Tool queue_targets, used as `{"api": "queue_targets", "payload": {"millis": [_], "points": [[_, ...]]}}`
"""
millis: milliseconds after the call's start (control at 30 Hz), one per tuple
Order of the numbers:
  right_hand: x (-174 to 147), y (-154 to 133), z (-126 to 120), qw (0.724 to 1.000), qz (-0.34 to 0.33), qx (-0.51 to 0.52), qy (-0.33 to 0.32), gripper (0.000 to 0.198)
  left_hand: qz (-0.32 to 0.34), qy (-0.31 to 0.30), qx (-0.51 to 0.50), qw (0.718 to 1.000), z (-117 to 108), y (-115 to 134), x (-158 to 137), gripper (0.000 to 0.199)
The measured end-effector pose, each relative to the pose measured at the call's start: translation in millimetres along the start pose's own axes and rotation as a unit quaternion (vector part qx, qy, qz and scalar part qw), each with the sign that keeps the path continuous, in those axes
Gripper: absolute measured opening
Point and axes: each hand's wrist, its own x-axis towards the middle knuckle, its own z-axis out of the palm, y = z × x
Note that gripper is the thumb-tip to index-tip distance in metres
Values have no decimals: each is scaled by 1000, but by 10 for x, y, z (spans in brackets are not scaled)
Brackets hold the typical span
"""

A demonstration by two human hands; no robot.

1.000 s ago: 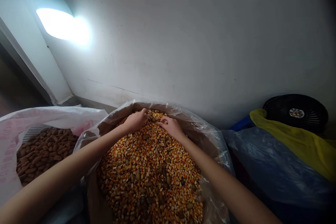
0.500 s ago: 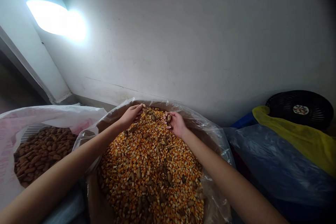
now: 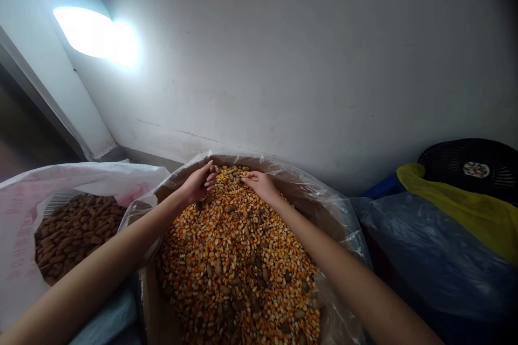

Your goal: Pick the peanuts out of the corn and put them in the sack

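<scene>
A clear plastic-lined sack [image 3: 324, 205] holds orange corn kernels [image 3: 202, 248] with unshelled peanuts [image 3: 232, 172] scattered through them. At the far left of the heap, my left hand [image 3: 198, 183] is raised just above the corn. Its fingers curl inward, and a brownish peanut shows by the thumb and fingertips. Opposite it, my right hand [image 3: 263, 186] reaches palm down with thumb and fingers pinched at the peanuts near the back of the heap. Whatever lies inside the right fingers is hidden.
On the left stands a white sack [image 3: 20, 215] of brown almond-like nuts [image 3: 76, 232]. A bright lamp [image 3: 84, 32] hangs before the wall [image 3: 283, 64]. To the right are a blue plastic bag [image 3: 429, 248], yellow cloth [image 3: 465, 207] and a black fan [image 3: 473, 164].
My right hand has turned from palm up, with peanuts showing in it, to palm down, and moved left to the heap. My left hand has drawn slightly back, its fingers curling. The view has shifted slightly.
</scene>
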Motion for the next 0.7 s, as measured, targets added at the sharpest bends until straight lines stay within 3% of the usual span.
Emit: {"api": "queue_targets", "payload": {"millis": [67,133,233,300,333,400,467,533,600,633,700], "points": [[-15,-8,-39,981,58,183,-22,20,-9,-6,-54,998,-56,45,-18,28],[-40,-18,-95,933,104,341,-36,18,-12,-7,-87,996,-114,83,-31,30],[-81,-34,-167,877,130,458,-63,15,1,7,-82,997,-185,102,-32,18],[-98,-41,-174,865,123,477,-92,20,31,28,-40,998,-211,91,-24,9],[-103,-41,-161,868,117,471,-100,24,48,42,-1,998,-217,83,-21,14],[-105,-32,-110,897,114,420,-84,31,85,88,131,984,-218,63,-29,20],[-103,-17,-43,947,109,299,-38,32,135,145,332,922,-209,40,-60,20],[-99,-1,16,990,79,116,14,28,170,189,537,805,-199,7,-102,22],[-90,13,56,996,45,-64,51,24,159,201,671,696,-196,-33,-136,24],[-85,20,70,989,34,-130,61,23,141,200,709,662,-199,-52,-146,24],[-72,37,87,978,20,-199,66,20,112,193,738,636,-214,-81,-147,24]]}}
